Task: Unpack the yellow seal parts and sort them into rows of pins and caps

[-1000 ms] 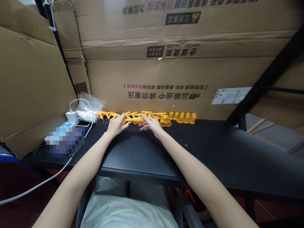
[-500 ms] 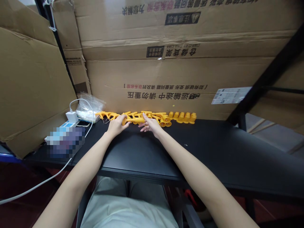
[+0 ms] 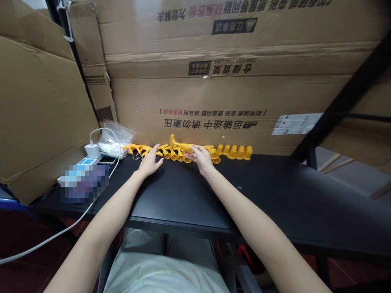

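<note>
My right hand [image 3: 201, 159] pinches a yellow plastic piece with a flared end [image 3: 181, 144], which points left and slightly up, raised above the row behind it. My left hand [image 3: 149, 162] is open beside the row, thumb and fingers apart, with nothing in it. Along the back of the black table lie several similar yellow pieces [image 3: 174, 156], their round cup ends facing me. To the left are several branched yellow pieces [image 3: 133, 148], with thin dark chains or coils near them. My right fingers partly hide the row.
Several yellow cup-shaped caps [image 3: 240, 152] stand at the right end of the row. A large cardboard sheet [image 3: 195, 93] closes off the back. At left are a clear plastic bag [image 3: 114, 138], a phone [image 3: 107, 160], a power strip with a charger [image 3: 92, 150] and a white cable [image 3: 70, 226].
My left hand has let go of the yellow piece and opened. My right hand has taken it, moved slightly right, and the flared end has swung upward.
</note>
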Motion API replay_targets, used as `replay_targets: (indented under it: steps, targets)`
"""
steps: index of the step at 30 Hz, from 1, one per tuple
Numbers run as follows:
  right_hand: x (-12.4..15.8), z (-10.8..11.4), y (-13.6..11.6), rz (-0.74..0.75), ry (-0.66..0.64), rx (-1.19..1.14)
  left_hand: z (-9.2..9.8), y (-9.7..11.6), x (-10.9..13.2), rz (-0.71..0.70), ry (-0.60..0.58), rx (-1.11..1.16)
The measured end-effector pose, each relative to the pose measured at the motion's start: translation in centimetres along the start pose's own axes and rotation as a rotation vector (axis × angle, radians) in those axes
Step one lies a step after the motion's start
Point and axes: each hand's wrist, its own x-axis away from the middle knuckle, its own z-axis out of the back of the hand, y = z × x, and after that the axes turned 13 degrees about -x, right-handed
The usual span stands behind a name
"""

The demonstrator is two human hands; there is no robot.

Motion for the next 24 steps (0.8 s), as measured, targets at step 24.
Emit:
replay_targets:
  steps: [24]
  targets:
    - [-4.2,9.7,1.0,0.533,0.308,1.105,0.1,0.3,0.0,-0.014,-0.073,0.072]
